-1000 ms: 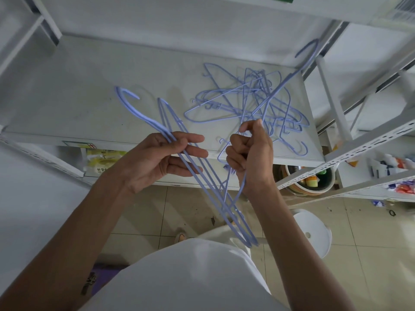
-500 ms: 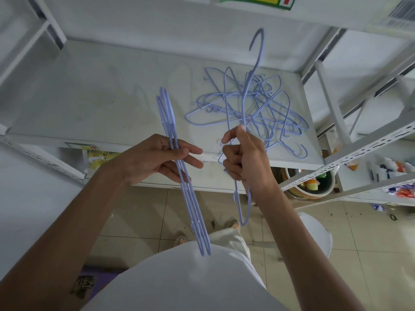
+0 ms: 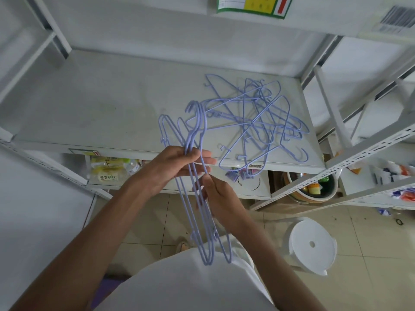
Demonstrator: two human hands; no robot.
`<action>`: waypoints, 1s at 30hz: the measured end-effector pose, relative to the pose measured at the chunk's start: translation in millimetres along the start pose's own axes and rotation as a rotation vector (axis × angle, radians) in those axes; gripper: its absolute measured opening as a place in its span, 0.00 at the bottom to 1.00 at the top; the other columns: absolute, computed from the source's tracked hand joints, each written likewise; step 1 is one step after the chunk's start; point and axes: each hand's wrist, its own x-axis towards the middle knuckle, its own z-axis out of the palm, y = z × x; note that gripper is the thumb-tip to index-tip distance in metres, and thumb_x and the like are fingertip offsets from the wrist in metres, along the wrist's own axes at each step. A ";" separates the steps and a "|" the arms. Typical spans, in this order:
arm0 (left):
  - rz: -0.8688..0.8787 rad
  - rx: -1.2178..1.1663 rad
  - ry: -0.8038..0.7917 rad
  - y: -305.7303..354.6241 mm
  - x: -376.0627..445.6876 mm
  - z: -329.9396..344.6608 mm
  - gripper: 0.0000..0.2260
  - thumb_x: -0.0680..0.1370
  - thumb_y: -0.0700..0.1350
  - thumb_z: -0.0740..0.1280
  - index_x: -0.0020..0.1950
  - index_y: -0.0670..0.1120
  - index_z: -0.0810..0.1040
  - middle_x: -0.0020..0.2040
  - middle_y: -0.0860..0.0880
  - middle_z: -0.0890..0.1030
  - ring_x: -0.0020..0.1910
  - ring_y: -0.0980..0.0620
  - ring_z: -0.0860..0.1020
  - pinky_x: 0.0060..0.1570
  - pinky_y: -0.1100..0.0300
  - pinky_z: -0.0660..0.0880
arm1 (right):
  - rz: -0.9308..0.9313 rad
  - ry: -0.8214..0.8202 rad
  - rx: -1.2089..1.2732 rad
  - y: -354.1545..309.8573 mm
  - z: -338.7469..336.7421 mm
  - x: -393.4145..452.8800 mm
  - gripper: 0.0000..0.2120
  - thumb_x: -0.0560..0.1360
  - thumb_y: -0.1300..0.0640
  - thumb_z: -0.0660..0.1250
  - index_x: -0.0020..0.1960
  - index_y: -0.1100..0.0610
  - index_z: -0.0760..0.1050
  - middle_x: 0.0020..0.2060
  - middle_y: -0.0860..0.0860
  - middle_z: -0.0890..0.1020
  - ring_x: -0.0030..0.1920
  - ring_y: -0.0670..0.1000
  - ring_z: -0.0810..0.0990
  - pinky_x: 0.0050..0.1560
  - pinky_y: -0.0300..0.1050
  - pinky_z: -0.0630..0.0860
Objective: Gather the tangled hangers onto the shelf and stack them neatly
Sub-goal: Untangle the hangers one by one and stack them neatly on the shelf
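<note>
1. Hangers: a bunch of lilac ones (image 3: pixel 197 198) is held in front of the shelf (image 3: pixel 89 108), hooks up over its front edge, bottoms hanging down by the white shirt (image 3: pixel 190 283).
2. Left hand (image 3: pixel 177 164) has fingers curled round the bunch near the necks; right hand (image 3: pixel 215 194) pinches it just below.
3. Tangled pile (image 3: pixel 258 122) sits on the shelf's right half, one hanger poking past the front lip. Left half is bare.
4. White stool (image 3: pixel 312 243) stands on the floor to the right.
5. Can't count the hangers in the bunch, wires overlap too much.
</note>
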 end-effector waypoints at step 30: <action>-0.164 -0.282 -0.027 27.7 48.1 47.8 0.14 0.80 0.46 0.66 0.62 0.43 0.85 0.62 0.38 0.85 0.59 0.40 0.85 0.51 0.55 0.83 | 0.280 0.112 0.620 81.0 -141.0 38.5 0.24 0.86 0.44 0.57 0.60 0.63 0.81 0.51 0.59 0.88 0.46 0.55 0.88 0.43 0.45 0.82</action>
